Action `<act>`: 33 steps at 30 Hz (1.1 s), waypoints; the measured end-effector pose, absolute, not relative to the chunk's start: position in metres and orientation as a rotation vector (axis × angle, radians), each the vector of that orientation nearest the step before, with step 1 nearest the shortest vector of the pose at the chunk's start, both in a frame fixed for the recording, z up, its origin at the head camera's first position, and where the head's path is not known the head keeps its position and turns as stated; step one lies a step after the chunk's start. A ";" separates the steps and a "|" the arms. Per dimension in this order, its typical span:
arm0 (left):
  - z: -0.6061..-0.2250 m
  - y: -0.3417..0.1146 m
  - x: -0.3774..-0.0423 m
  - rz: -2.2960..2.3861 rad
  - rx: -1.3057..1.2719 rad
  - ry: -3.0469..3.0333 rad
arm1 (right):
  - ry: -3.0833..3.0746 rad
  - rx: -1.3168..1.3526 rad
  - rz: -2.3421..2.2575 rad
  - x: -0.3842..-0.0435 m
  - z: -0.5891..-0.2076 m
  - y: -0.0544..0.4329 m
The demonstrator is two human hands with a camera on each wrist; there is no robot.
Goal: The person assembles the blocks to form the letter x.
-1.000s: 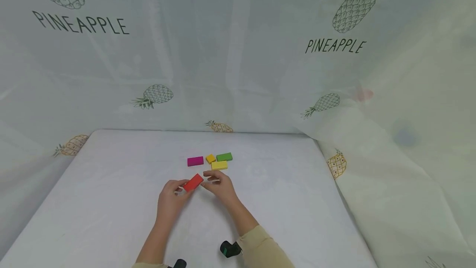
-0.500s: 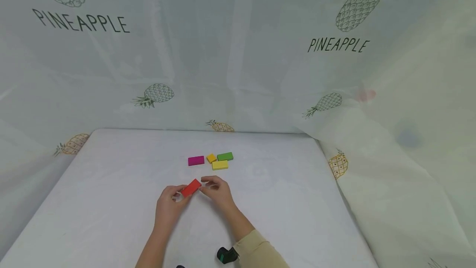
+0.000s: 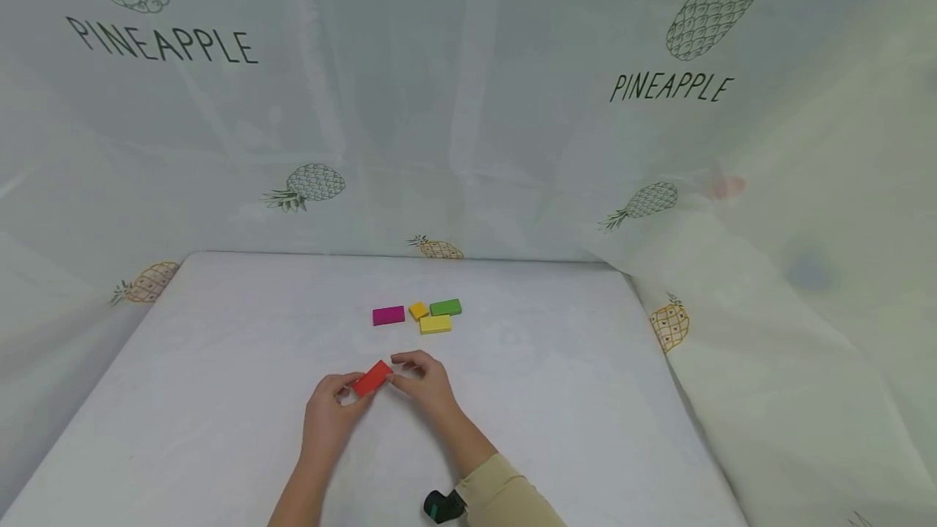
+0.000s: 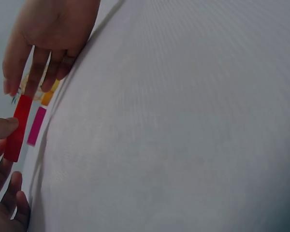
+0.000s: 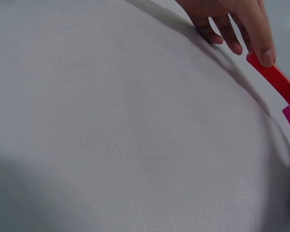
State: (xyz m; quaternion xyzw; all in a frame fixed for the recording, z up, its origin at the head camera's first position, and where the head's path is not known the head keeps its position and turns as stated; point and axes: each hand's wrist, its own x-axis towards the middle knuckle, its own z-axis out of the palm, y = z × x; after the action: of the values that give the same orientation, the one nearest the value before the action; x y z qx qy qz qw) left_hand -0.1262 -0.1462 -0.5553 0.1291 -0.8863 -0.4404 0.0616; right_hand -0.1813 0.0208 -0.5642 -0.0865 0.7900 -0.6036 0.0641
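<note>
A red rectangular block is held tilted above the white table by my left hand, which pinches its lower-left end between thumb and fingers. In the right wrist view, the left thumb lies flat against the red block. My right hand is at the block's other end, thumb tip right at the corner and the other fingers spread away from it. Seen from the left wrist, the right hand has its fingers extended down to the top of the red block.
Beyond the hands, a magenta block, a small orange-yellow block, a green block and a yellow block lie on the white table. A pineapple-print curtain hangs behind the table's far edge.
Both hands and the red block have drawn back toward the person and slightly left, away from the loose blocks. The left hand keeps its pinch on the red block throughout.
</note>
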 end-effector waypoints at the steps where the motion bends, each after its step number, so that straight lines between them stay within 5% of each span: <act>1: -0.556 -0.147 -0.126 -1.334 0.387 -2.682 | 2.393 -0.262 -1.811 -0.181 -0.565 0.021; 33: -0.563 -0.161 -0.122 -1.331 0.376 -2.765 | 2.474 -0.357 -1.554 -0.185 -0.571 0.016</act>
State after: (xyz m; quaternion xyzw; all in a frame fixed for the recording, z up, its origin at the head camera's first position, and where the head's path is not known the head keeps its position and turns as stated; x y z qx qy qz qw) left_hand -0.1220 -0.1609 -0.5629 0.1217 -0.8941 -0.4304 0.0250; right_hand -0.1847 0.0161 -0.5712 -0.1208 0.8364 -0.5254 0.0990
